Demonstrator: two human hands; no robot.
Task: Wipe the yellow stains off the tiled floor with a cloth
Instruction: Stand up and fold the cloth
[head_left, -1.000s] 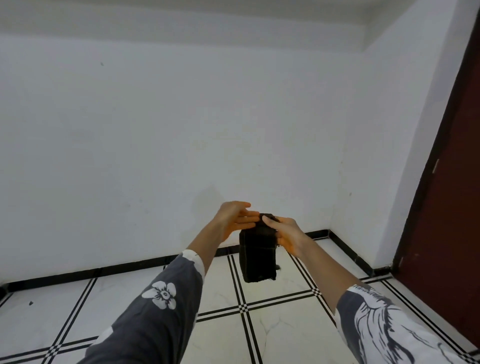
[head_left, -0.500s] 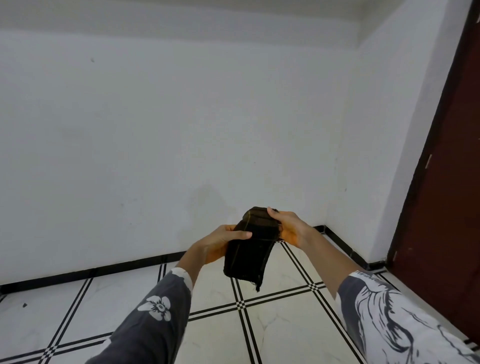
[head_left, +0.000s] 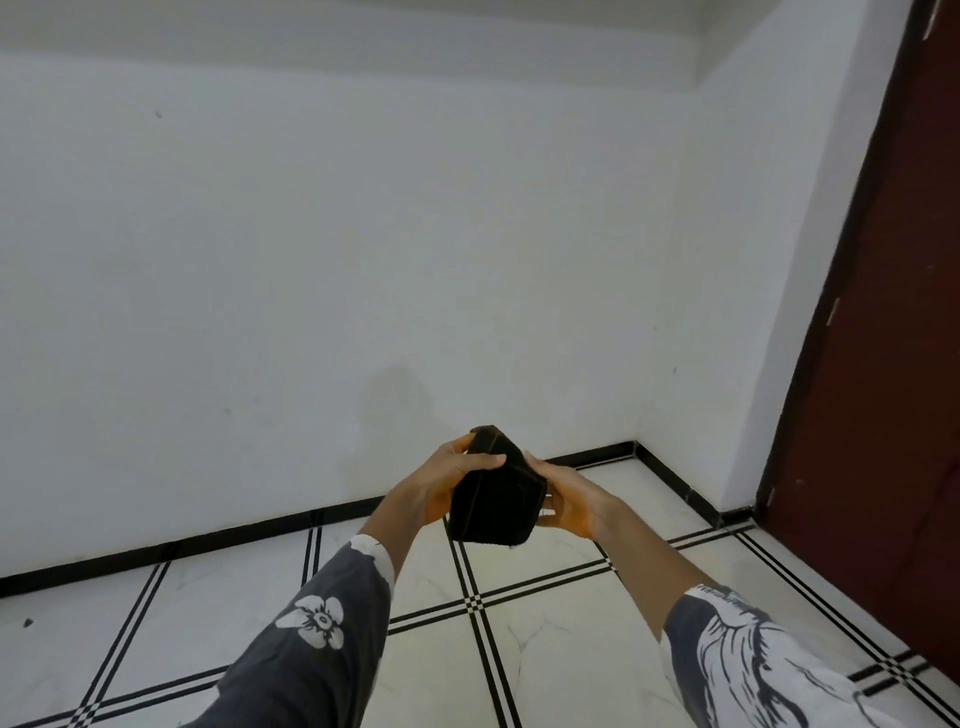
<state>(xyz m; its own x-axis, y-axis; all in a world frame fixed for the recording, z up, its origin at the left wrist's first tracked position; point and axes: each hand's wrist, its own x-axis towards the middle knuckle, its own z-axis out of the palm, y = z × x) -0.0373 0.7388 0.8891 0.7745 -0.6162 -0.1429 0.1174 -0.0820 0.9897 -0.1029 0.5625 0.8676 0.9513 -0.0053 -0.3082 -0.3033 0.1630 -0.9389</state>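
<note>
Cloth (head_left: 493, 493): centre of frame, between the two hands, above the floor.
Left hand (head_left: 436, 486): touching the cloth's left side.
Right hand (head_left: 574, 501): touching its right side.
Floor (head_left: 545, 639): lower frame.
Wall (head_left: 337, 260): upper frame, behind the hands.
Door (head_left: 893, 364): right edge.

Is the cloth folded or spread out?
Folded: the cloth is a compact dark block with layered edges, held between the left hand and right hand.

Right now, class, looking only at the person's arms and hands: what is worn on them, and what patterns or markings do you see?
Both hands are bare: no gloves, rings or watch visible on the left hand or the right hand. The forearms are uncovered too. The left sleeve is dark grey with a white flower print and a white patch near its cuff. The right sleeve is dark grey with larger, streaky white markings.
</note>
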